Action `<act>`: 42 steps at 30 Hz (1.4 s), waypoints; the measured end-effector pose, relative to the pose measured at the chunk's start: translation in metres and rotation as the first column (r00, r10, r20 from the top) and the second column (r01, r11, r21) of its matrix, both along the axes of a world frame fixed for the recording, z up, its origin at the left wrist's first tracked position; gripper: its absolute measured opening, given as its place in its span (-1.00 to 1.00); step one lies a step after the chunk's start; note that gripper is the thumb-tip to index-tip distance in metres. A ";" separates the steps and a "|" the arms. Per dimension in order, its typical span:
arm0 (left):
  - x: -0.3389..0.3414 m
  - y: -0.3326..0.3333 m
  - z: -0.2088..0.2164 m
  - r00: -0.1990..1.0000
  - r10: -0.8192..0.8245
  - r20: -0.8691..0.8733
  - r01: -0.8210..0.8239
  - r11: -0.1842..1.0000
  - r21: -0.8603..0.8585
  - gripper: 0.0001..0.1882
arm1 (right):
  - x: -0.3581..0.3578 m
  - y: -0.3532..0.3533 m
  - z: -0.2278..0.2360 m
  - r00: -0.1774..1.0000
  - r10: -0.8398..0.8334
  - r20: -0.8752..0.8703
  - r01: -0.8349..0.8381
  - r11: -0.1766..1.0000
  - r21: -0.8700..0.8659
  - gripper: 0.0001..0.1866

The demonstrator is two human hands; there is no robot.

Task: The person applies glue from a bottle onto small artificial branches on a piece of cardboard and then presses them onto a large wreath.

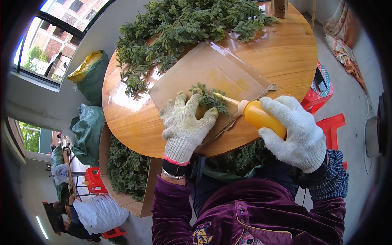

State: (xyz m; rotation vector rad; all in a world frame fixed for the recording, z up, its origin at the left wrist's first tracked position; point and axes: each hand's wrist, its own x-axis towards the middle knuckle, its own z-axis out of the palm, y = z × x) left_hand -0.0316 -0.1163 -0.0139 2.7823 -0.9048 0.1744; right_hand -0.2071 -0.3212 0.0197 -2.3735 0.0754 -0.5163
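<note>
My right hand (296,130), in a white knit glove, is wrapped round an orange squeeze bottle (261,117). The bottle lies tilted, and its long thin nozzle (227,98) points left, its tip at a small green artificial fir sprig (212,99). That sprig rests on a flat piece of cardboard (204,67) on the table. My left hand (185,122), in a worn, stained glove, lies with fingers spread on the cardboard beside the sprig. Its fingertips are close to the sprig's left end; whether they touch it I cannot tell.
A big heap of fir sprigs (175,36) covers the far side of the round wooden table (286,49). A metallic cup (279,8) stands at the back right. Below the near edge, a cardboard box (149,188) holds more greenery. Red stools (332,126) stand at the right. Another person (75,222) is at lower left.
</note>
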 end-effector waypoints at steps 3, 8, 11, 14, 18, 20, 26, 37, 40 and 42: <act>-0.002 -0.001 -0.001 1.000 0.018 -0.012 -0.018 1.000 -0.008 -0.33 | -0.001 -0.004 -0.005 0.995 -0.004 0.103 0.002 1.000 0.021 -0.46; -0.003 -0.002 -0.003 0.999 0.042 0.013 -0.042 0.999 -0.011 -0.30 | 0.000 -0.001 -0.005 0.999 0.029 0.020 -0.030 0.997 0.064 -0.45; -0.005 -0.005 0.003 0.999 0.054 -0.011 -0.053 0.998 0.025 -0.28 | 0.002 -0.002 -0.007 0.999 0.040 0.013 -0.041 0.997 0.059 -0.45; -0.006 -0.008 0.007 0.993 0.085 -0.076 -0.077 0.992 0.103 -0.26 | 0.001 -0.003 -0.007 0.999 0.032 -0.025 -0.030 0.997 0.074 -0.46; -0.005 0.000 -0.005 0.998 0.049 0.031 -0.051 0.996 0.075 -0.24 | 0.000 -0.001 -0.006 1.000 0.024 -0.020 -0.023 0.998 0.052 -0.46; -0.006 0.000 -0.013 0.986 0.009 0.166 -0.004 1.000 -0.030 -0.28 | 0.000 0.000 -0.007 0.999 0.027 -0.022 -0.026 0.998 0.053 -0.46; -0.009 -0.003 -0.009 0.995 -0.074 0.065 0.075 0.997 -0.022 -0.35 | -0.001 -0.002 -0.007 1.000 0.018 -0.001 -0.018 0.997 0.078 -0.46; -0.007 -0.003 -0.005 0.989 -0.106 0.106 0.109 0.994 -0.017 -0.40 | 0.002 -0.004 0.001 0.999 0.037 0.027 -0.037 0.999 -0.011 -0.47; -0.010 -0.006 0.003 0.997 -0.066 0.040 0.065 0.998 0.024 -0.43 | 0.003 -0.005 -0.001 0.998 0.039 0.042 -0.038 0.999 -0.028 -0.49; -0.010 -0.007 0.005 0.999 -0.046 0.007 0.046 0.998 0.044 -0.44 | 0.001 -0.008 -0.005 0.995 0.028 0.092 -0.024 0.999 -0.044 -0.53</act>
